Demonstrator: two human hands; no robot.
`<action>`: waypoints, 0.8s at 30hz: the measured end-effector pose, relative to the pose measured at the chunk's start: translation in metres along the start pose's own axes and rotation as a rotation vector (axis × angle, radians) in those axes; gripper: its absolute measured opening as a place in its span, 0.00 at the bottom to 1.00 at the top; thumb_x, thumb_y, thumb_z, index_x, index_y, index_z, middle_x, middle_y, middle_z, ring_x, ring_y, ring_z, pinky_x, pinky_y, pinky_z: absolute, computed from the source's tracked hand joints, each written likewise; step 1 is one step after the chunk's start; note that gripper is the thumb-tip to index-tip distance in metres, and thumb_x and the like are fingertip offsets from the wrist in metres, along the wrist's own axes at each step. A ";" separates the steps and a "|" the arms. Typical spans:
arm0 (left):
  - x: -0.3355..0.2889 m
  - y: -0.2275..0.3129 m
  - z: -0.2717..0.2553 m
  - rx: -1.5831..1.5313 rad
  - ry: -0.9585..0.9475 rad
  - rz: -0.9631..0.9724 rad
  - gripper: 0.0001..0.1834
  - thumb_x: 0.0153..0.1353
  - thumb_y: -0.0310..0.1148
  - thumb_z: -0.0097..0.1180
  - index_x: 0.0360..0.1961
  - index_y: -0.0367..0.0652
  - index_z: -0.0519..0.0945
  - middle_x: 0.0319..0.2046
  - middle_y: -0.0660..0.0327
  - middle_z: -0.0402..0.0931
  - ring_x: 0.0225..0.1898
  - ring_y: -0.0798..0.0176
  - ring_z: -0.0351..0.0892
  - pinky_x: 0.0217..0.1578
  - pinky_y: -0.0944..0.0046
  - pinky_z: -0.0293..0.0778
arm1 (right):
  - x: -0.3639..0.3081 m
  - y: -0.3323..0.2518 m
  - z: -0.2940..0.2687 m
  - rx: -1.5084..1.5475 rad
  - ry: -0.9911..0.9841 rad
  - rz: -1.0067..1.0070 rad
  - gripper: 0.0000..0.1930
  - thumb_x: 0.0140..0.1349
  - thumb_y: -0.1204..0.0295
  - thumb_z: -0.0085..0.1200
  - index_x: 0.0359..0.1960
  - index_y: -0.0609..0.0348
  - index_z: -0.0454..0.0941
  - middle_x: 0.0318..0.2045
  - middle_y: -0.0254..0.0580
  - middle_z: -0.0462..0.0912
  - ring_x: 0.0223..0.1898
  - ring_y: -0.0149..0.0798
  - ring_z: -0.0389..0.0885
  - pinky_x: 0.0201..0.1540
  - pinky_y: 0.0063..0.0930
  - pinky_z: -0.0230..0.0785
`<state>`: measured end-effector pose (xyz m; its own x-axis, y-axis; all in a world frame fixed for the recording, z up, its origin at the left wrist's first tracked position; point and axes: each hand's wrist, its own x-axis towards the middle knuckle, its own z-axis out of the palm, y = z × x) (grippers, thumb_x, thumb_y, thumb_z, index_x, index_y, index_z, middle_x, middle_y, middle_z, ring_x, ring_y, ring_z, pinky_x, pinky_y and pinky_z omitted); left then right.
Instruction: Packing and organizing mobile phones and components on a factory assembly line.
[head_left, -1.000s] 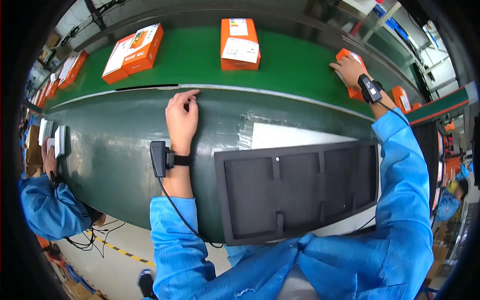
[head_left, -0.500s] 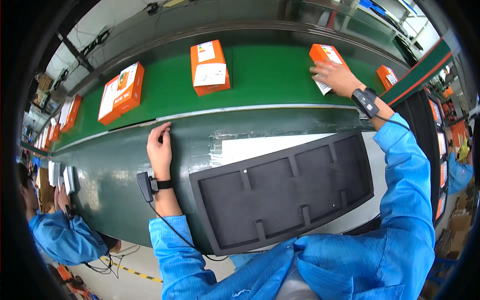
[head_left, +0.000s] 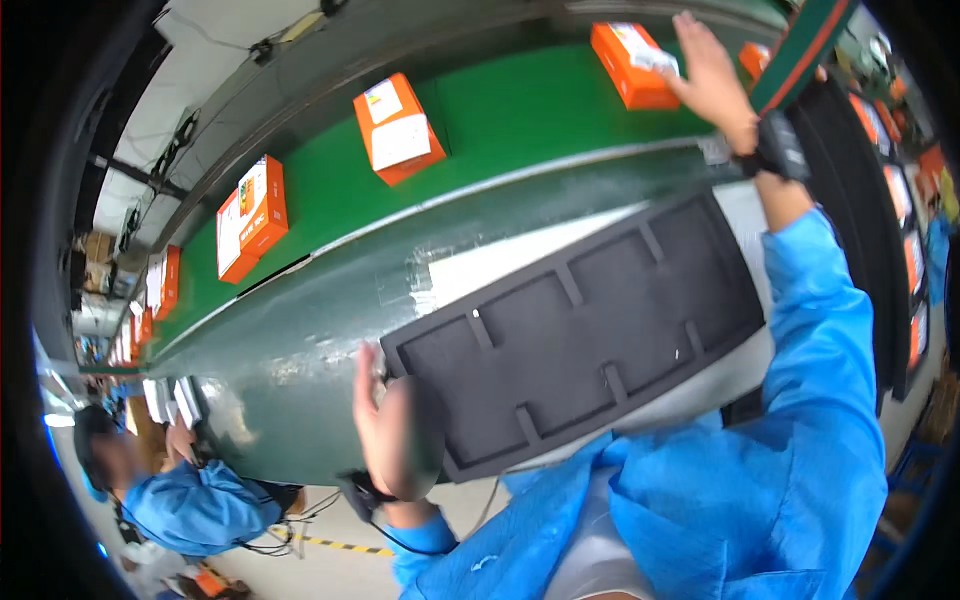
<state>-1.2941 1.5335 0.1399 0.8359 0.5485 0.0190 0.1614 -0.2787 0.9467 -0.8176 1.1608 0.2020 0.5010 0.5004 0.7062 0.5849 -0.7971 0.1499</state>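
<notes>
My right hand [head_left: 712,80] is open at the far right, fingers stretched out, beside an orange box [head_left: 655,92] with white labels on the green belt. Its thumb is close to the box's right side; I cannot tell whether they touch. My left hand [head_left: 376,440] is raised at the left end of a black tray [head_left: 590,372]. It is blurred, one finger points up, and a dark rounded patch covers part of it. The tray is shallow, with short ribs along both long sides and nothing in its compartments. A white sheet [head_left: 530,250] lies partly under it.
More orange boxes stand along the green belt [head_left: 500,130], including one in the middle [head_left: 400,135] and one further left [head_left: 252,218]. A co-worker in blue [head_left: 205,505] handles pale flat items at the left. Dark racks of orange-and-white boxes [head_left: 905,225] line the right side.
My right hand has gone from lying over the far right box to its right side, fingers spread. My left hand has come back from the belt edge to the tray's left end. The view has tilted.
</notes>
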 end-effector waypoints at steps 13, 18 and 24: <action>-0.037 0.032 0.014 -0.197 -0.164 0.401 0.54 0.44 0.36 0.62 0.73 0.40 0.49 0.71 0.48 0.49 0.69 0.46 0.54 0.68 0.48 0.50 | -0.334 -0.166 -0.328 0.857 0.123 1.231 0.33 0.54 0.69 0.62 0.64 0.55 0.67 0.63 0.45 0.66 0.61 0.40 0.69 0.65 0.35 0.58; -0.075 0.113 0.145 -0.033 -0.658 0.536 0.50 0.48 0.32 0.66 0.71 0.38 0.53 0.68 0.47 0.56 0.68 0.49 0.57 0.68 0.51 0.52 | -0.547 -0.213 -0.425 1.080 0.665 1.790 0.28 0.61 0.71 0.56 0.62 0.67 0.65 0.57 0.46 0.74 0.57 0.38 0.74 0.62 0.30 0.63; -0.150 0.136 0.285 0.215 -1.565 1.134 0.37 0.49 0.23 0.60 0.64 0.38 0.66 0.66 0.45 0.60 0.68 0.40 0.58 0.66 0.48 0.57 | -0.825 -0.376 -0.445 0.808 1.327 2.197 0.14 0.61 0.70 0.58 0.48 0.57 0.76 0.45 0.37 0.82 0.45 0.35 0.80 0.48 0.29 0.72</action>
<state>-1.2479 1.1886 0.1736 0.2163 -0.9685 0.1235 -0.7536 -0.0852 0.6518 -1.7347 0.8979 -0.1289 0.1679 -0.7875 -0.5929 0.2778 0.6149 -0.7381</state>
